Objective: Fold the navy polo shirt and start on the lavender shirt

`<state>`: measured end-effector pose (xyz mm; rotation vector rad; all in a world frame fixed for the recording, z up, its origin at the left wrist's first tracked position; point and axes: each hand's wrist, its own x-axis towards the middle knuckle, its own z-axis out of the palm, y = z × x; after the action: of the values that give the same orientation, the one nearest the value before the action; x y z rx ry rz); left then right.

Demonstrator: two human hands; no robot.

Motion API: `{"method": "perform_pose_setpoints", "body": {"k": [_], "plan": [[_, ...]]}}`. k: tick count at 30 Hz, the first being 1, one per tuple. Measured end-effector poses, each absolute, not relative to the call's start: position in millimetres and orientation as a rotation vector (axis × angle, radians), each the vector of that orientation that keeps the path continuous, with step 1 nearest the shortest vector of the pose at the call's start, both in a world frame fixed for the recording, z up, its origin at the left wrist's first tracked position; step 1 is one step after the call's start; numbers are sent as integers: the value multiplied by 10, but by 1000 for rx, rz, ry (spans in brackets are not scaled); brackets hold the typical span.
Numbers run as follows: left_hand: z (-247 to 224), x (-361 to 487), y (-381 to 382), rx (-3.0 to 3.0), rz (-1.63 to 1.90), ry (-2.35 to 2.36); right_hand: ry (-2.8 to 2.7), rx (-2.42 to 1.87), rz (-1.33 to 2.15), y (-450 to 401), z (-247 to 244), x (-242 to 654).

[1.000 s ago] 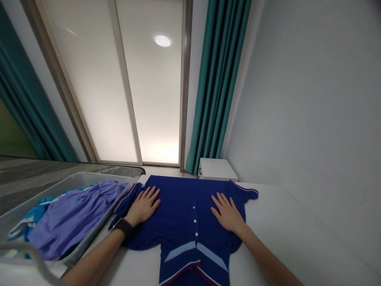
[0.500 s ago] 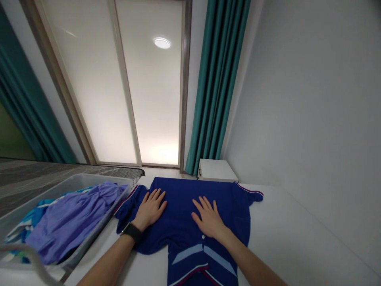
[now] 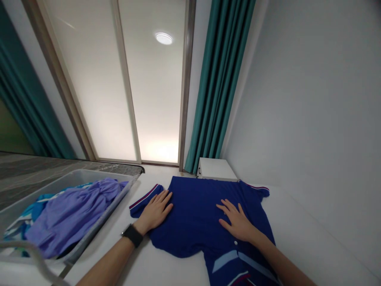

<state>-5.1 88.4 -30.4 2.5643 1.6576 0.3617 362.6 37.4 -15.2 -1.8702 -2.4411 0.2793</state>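
Note:
A dark blue short-sleeved shirt (image 3: pixel 193 214) lies spread on the white table (image 3: pixel 166 268), its striped sleeve cuffs to the left and right and its buttons and light blue chest bands toward the near edge. My left hand (image 3: pixel 156 210) rests flat on the shirt beside the left sleeve, fingers spread, a black watch on the wrist. On the right part of the cloth lies my right hand (image 3: pixel 236 222), palm down with fingers apart, just above a white button. The shirt's near end runs out of view at the bottom.
At the left stands a grey plastic bin (image 3: pixel 98 222) holding purple clothing (image 3: pixel 77 214) and blue-white clothing. A curved grey tube (image 3: pixel 35 256) crosses the lower left corner. Behind the table are a small white cabinet (image 3: pixel 217 169), a green curtain (image 3: pixel 222 87) and frosted sliding doors. A wall borders the right.
Both hands have moved right, the right hand farther. The shirt has shifted right with them, its near part swung rightward, and more bare table shows between it and the bin.

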Motion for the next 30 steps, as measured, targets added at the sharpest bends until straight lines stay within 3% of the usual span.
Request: {"method": "perform_pose_setpoints", "body": {"k": [4, 13, 24, 30], "plan": [[-259, -297, 932, 2512, 389, 1769, -2441, -1806, 220, 559, -16, 3283], [-35, -800, 959, 2291, 422, 2157, -2662, -1077, 232, 875, 36, 1698], [-23, -773, 961, 2264, 479, 2022, -2458, -1334, 187, 1717, -99, 1089], [-30, -806, 956, 2174, 466, 2142, -2331, -1211, 300, 1709, -267, 997]]}}
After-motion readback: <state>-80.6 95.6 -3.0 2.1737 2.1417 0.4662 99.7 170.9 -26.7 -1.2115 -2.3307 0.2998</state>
